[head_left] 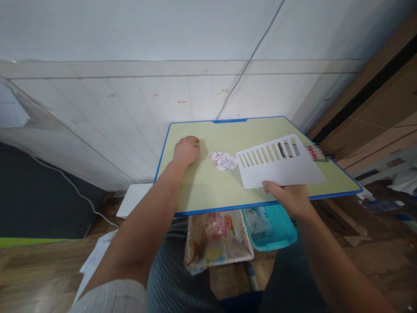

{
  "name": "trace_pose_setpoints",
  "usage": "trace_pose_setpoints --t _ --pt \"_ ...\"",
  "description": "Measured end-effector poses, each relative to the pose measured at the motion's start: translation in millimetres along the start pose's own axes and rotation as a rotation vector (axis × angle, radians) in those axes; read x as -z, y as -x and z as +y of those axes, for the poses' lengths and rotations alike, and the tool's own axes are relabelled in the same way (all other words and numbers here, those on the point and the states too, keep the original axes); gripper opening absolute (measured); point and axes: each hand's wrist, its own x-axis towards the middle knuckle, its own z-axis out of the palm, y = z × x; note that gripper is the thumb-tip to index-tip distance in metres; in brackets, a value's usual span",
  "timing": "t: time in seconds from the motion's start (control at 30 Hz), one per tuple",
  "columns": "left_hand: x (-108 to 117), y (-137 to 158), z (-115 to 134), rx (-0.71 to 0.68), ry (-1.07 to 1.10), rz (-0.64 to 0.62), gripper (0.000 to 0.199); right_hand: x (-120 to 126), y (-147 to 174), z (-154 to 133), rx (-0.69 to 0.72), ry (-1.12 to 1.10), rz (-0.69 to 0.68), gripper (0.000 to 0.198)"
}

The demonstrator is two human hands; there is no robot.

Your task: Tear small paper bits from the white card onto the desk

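Note:
My right hand (pixel 291 198) grips the near edge of a white paper sheet (pixel 276 173), its thumb on top and the other fingers underneath. A row of long rounded slots is cut along the sheet's far side. At its left corner, a small pile of white paper cutouts (pixel 224 161) with some pinkish marks lies on the pale yellow tabletop (pixel 208 191). Left of that pile, my left hand (pixel 186 150) rests on the table with its fingers curled closed. Whatever those fingers may hold is hidden.
Blue trim edges the small table, which stands against a white wall (pixel 130 100). Below its front edge are a patterned tray (pixel 221 254) and a turquoise plastic container (pixel 282 230). A blurred-out item (pixel 316 152) lies at the right. Cardboard (pixel 374 108) stands beyond it.

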Motion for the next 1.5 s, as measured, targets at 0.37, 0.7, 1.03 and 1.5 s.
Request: trace_pose_setpoints --t 0.37,0.7,1.03,1.5 --pt "3.1 2.5 7.6 0.01 0.055 -0.006 0.047 -4.9 -16.5 -30.0 0.025 -0.14 -0.114 0.041" --pt "4.1 1.1 13.4 0.018 0.052 -0.006 0.043 -39.0 -32.2 -29.6 0.086 -0.014 -0.184 0.057" --pt "0.3 -1.6 14.1 0.017 0.076 0.006 0.043 -35.2 -30.1 -24.2 0.066 0.051 -0.234 0.057" --pt "2.5 -0.1 14.9 0.018 0.104 0.006 0.043 -33.9 -31.2 -28.6 0.064 -0.027 -0.209 0.06"
